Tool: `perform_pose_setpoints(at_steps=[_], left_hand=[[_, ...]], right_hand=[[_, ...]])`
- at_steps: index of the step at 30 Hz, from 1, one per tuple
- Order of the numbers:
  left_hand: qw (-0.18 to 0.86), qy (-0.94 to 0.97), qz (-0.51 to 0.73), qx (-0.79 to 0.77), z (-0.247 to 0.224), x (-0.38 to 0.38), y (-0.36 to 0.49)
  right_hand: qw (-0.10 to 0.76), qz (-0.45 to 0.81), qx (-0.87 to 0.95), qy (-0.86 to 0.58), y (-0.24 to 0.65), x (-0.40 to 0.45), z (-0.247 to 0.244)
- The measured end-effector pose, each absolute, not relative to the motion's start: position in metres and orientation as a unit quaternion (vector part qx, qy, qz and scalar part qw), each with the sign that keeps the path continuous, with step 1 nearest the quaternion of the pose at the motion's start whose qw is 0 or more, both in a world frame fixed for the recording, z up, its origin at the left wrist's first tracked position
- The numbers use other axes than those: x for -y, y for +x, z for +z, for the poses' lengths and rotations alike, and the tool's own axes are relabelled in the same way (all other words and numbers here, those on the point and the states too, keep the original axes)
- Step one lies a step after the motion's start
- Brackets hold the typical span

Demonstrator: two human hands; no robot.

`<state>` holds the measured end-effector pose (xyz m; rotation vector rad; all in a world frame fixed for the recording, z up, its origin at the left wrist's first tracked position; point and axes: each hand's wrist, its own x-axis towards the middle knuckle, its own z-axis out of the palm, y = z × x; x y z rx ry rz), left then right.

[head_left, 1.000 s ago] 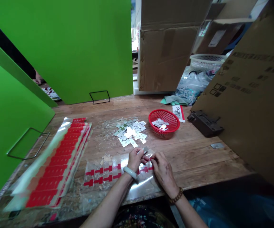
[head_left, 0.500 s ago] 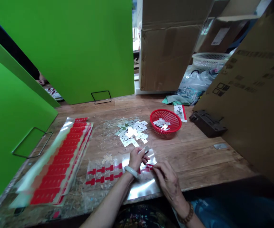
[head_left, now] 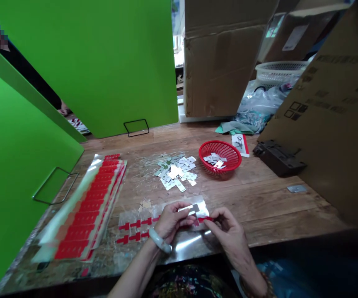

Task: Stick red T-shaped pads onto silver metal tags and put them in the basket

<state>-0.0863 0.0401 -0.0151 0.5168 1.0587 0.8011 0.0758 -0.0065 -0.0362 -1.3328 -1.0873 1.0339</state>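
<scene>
My left hand (head_left: 171, 221) pinches a small silver metal plate (head_left: 194, 208) between thumb and fingers, above a clear film sheet (head_left: 185, 248). Close at its right, my right hand (head_left: 231, 234) grips the end of a red sticker (head_left: 205, 219) with thumb and forefinger. The sticker's other end is beside the plate; I cannot tell whether they touch. Rows of red T-shaped stickers (head_left: 134, 224) sit on the film left of my hands. Beyond them lies a loose pile of silver plates (head_left: 179, 174).
A red plastic basket (head_left: 220, 143) holds several plates. Sheets of red stickers (head_left: 82, 211) lie stacked at the left. A dark metal block (head_left: 280, 159) and a single plate (head_left: 296, 188) are at the right. Green panels (head_left: 104, 62) and cardboard boxes (head_left: 219, 74) border the table.
The view has shifted slightly. My left hand has turned, so the plate is now lower and flatter, near the red sticker. My right hand has lifted the sticker a little.
</scene>
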Motion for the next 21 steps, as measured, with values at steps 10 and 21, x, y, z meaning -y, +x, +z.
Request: perform_pose_setpoints(at_steps=[10,21], left_hand=[[0.790,0.210,0.331,-0.471,0.004,-0.009,-0.096],[0.801,0.232,0.296,-0.465,0.012,-0.007,-0.091]], right_hand=[[0.508,0.445,0.475,-0.564,0.069,0.014,-0.027],[0.466,0.467,0.497,-0.563,0.068,0.021,-0.023]])
